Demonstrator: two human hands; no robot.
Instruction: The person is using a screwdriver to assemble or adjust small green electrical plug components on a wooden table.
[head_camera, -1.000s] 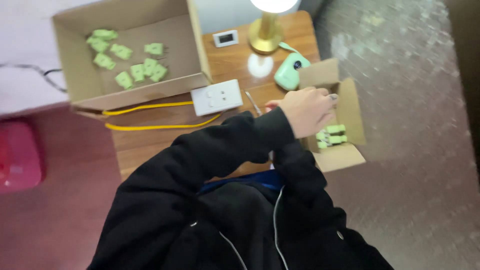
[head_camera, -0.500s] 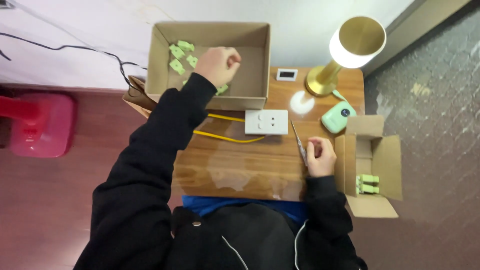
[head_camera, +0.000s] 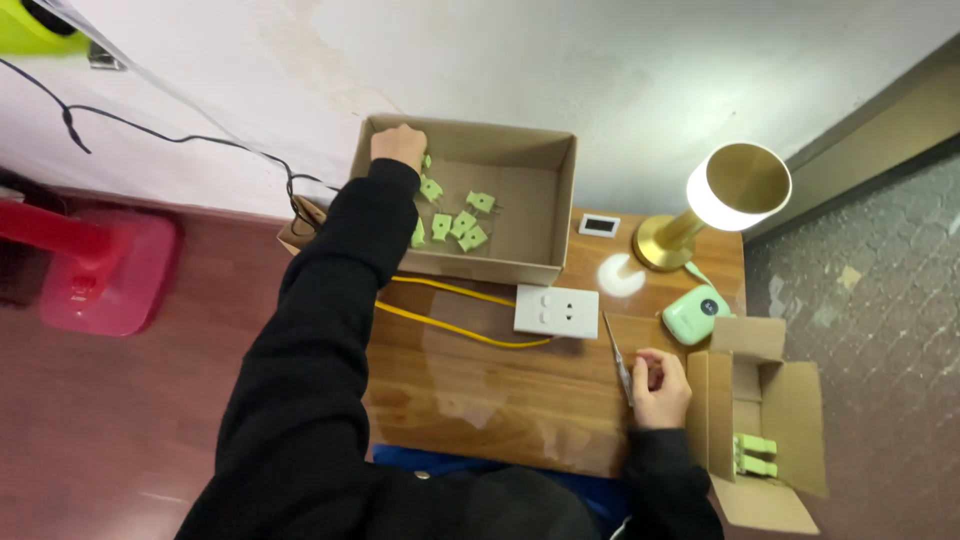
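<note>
Reaching further, left hand (head_camera: 398, 146) enters box (head_camera: 520, 196).

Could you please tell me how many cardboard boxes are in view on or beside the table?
2: a large cardboard box at the table's back edge, where the left hand reaches in, and a small cardboard box beside the right hand.

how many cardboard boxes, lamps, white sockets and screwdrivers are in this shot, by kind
cardboard boxes: 2, the big box and the small box
lamp: 1
white socket: 1
screwdriver, in the right hand: 1
total: 5
</note>
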